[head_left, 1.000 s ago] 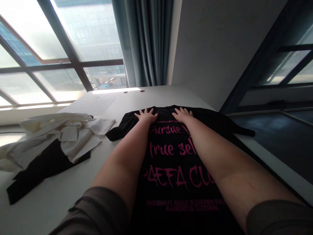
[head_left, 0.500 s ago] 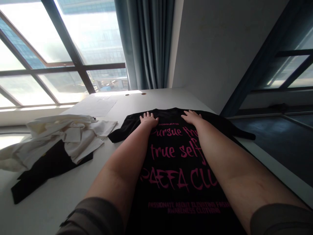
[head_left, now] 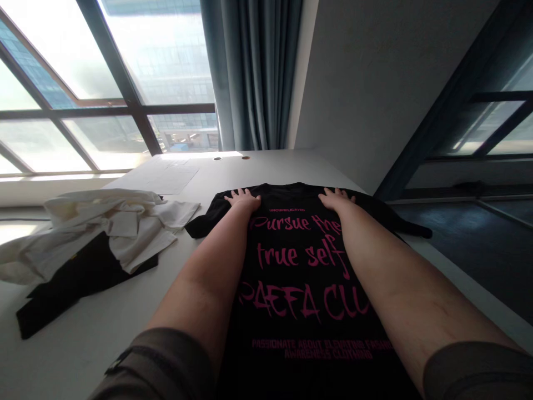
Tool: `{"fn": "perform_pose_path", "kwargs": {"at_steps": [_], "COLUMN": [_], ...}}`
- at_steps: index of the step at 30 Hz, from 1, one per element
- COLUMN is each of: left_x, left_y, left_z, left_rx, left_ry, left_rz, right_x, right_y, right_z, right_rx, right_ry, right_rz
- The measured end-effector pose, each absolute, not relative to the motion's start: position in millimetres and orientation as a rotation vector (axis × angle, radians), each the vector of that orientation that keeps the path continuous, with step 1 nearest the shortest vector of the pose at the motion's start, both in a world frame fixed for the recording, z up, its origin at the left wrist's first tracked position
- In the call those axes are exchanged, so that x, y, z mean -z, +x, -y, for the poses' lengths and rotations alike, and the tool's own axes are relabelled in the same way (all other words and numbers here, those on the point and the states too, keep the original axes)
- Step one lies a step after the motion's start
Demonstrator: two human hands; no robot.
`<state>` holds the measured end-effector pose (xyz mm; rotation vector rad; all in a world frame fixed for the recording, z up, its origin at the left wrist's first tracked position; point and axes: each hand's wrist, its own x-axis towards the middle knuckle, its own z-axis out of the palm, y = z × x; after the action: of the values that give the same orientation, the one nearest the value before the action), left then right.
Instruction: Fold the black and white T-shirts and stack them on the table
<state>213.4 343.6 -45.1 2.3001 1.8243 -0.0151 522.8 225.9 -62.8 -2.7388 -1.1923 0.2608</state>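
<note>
A black shirt (head_left: 297, 272) with pink lettering lies spread on the white table (head_left: 266, 166), its collar toward the far end and a sleeve out to each side. My left hand (head_left: 244, 200) rests flat on the shirt near the left shoulder, fingers spread. On the right shoulder area my right hand (head_left: 337, 199) lies flat too, fingers apart. Neither hand grips the cloth. The lower part of the shirt runs out of view between my forearms.
White and black crumpled clothes (head_left: 120, 225) lie at the left of the table. Sheets of paper (head_left: 166, 176) are on the far left part. Beyond the table are windows, a blue-grey curtain (head_left: 258, 78) and a wall (head_left: 358, 94).
My hands have slid apart over the shirt, the left one outward to the left and the right one outward to the right. The word at the top of the print shows fully now.
</note>
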Motion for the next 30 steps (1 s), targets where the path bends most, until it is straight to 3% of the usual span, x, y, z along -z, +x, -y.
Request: {"fn": "perform_pose_path", "kwargs": {"at_steps": [12,19,25,30], "left_x": [47.2,52.5,52.8,52.1], "left_y": [220.9,218.0,219.9,222.8], "left_z": [-357.4,-355.3,-358.1,-356.4], "left_rx": [0.077,-0.07,-0.073,-0.065], "left_ry": [2.299,2.307,2.328,2.337], "left_rz": [-1.89,-1.876,-1.873,-1.929], "right_x": [72.3,66.1,46.1,48.1], "right_y": [552.6,548.2,482.6,419.2], "right_z": [-247.8,-255.5,-288.2,-324.0], "right_rx": [-0.252,-0.286,0.083,-0.163], "right_ry": [-2.776,-2.794,-2.666,-2.496], "right_rz": [1.327,1.229,1.521,1.834]}}
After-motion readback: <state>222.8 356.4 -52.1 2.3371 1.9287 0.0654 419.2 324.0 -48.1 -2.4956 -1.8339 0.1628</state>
